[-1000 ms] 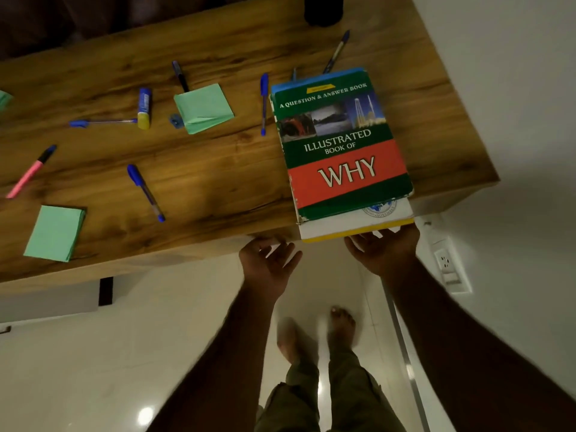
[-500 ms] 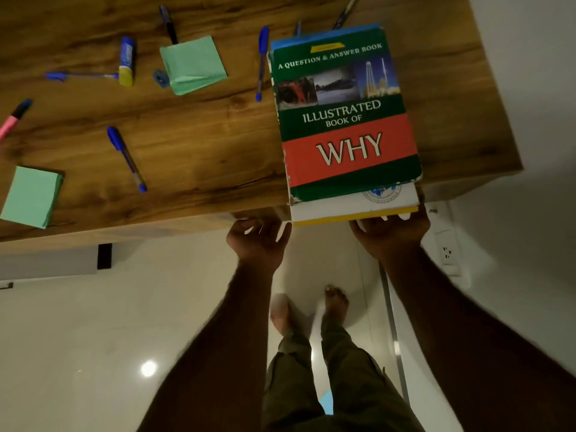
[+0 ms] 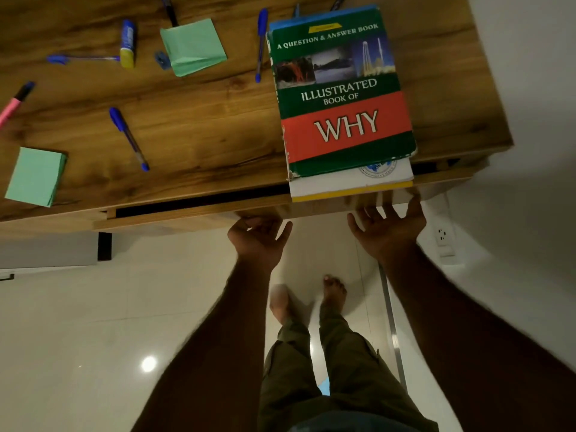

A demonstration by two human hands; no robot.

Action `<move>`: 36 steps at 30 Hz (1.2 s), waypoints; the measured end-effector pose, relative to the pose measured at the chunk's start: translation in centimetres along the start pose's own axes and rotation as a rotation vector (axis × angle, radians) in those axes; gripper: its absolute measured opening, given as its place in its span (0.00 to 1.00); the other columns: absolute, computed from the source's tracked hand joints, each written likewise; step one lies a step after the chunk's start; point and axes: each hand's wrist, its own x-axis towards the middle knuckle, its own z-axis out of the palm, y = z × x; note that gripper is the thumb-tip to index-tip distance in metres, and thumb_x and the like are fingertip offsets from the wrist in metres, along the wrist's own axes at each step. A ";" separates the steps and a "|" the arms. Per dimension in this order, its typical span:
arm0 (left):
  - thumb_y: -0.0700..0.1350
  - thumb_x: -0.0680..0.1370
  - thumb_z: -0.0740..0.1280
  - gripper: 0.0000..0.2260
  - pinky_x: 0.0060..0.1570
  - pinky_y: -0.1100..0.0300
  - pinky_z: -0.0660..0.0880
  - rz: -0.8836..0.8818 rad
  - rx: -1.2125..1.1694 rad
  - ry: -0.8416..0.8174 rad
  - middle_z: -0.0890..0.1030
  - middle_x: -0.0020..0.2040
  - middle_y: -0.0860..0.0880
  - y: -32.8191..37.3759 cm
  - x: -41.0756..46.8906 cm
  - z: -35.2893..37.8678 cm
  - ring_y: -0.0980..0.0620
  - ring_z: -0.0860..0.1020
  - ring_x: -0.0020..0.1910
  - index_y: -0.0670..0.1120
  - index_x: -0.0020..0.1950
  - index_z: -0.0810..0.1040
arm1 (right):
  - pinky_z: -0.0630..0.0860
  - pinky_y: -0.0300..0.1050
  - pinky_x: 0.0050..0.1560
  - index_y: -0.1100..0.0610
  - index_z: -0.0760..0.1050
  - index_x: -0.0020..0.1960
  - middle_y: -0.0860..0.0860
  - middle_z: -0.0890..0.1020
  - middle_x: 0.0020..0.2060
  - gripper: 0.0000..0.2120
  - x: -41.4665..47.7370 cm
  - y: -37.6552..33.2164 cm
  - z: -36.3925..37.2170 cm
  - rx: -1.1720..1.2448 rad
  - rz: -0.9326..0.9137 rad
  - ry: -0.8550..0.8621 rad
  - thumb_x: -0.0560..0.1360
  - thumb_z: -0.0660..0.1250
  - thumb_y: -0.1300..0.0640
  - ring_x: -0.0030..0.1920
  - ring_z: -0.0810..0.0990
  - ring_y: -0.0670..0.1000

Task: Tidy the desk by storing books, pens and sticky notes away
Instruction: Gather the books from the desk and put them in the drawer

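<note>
A green and red "Illustrated Book of Why" [image 3: 343, 98] lies on a white book [image 3: 346, 183], stacked at the desk's [image 3: 202, 126] near right edge. Two green sticky-note pads [image 3: 193, 46] [image 3: 34, 176] and several pens lie on the desk, among them a blue pen [image 3: 129, 138], another blue pen [image 3: 261, 45] and a pink marker [image 3: 14, 102]. Below the top, the drawer front [image 3: 187, 213] stands slightly out, showing a dark gap. My left hand [image 3: 258, 236] curls its fingers under the drawer front. My right hand [image 3: 389, 232] reaches up to it with fingers spread.
A blue and yellow tube [image 3: 127, 43] and a small blue sharpener [image 3: 162, 59] lie beside the far pad. A white wall with a socket [image 3: 442, 236] stands close on the right. My bare feet are on the glossy white floor [image 3: 93, 338] below.
The drawer front has come out a little from under the desk top, and a dark gap now shows. Both hands stay at its lower edge; the right hand's fingers have spread.
</note>
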 end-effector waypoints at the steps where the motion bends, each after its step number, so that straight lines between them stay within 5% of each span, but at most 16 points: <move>1: 0.41 0.62 0.61 0.09 0.65 0.41 0.70 -0.003 0.005 0.004 0.79 0.57 0.44 -0.2 -0.3 -0.5 0.43 0.79 0.63 0.46 0.41 0.72 | 0.70 0.63 0.71 0.50 0.79 0.67 0.54 0.81 0.68 0.28 -0.4 0.1 -0.5 0.002 0.004 0.002 0.78 0.61 0.32 0.68 0.80 0.57; 9: 0.41 0.64 0.59 0.09 0.60 0.40 0.73 -0.004 0.013 0.039 0.82 0.51 0.42 -2.8 -3.6 -4.3 0.41 0.80 0.60 0.44 0.42 0.74 | 0.69 0.63 0.72 0.51 0.79 0.64 0.54 0.81 0.68 0.28 -3.9 1.2 -5.0 0.027 0.035 0.003 0.78 0.60 0.31 0.68 0.80 0.57; 25: 0.38 0.64 0.59 0.06 0.61 0.36 0.72 -0.027 -0.015 0.033 0.81 0.57 0.38 -8.3 -10.7 -14.0 0.37 0.78 0.61 0.45 0.38 0.72 | 0.69 0.61 0.71 0.51 0.80 0.60 0.54 0.83 0.64 0.29 -10.7 5.3 -15.5 0.029 0.002 0.003 0.78 0.59 0.29 0.68 0.80 0.59; 33: 0.37 0.67 0.59 0.05 0.59 0.37 0.74 -0.050 -0.014 -0.024 0.80 0.54 0.40 -10.5 -12.7 -18.0 0.38 0.77 0.64 0.45 0.38 0.72 | 0.74 0.60 0.61 0.51 0.81 0.57 0.53 0.83 0.64 0.29 -13.4 6.5 -19.5 0.028 -0.007 -0.013 0.77 0.59 0.27 0.67 0.80 0.58; 36: 0.36 0.71 0.58 0.07 0.58 0.38 0.74 -0.054 -0.020 -0.022 0.79 0.56 0.40 -11.1 -12.6 -19.0 0.39 0.76 0.65 0.45 0.43 0.74 | 0.71 0.61 0.66 0.51 0.80 0.58 0.54 0.82 0.66 0.29 -13.9 6.8 -19.9 0.015 -0.009 -0.023 0.78 0.58 0.28 0.69 0.78 0.59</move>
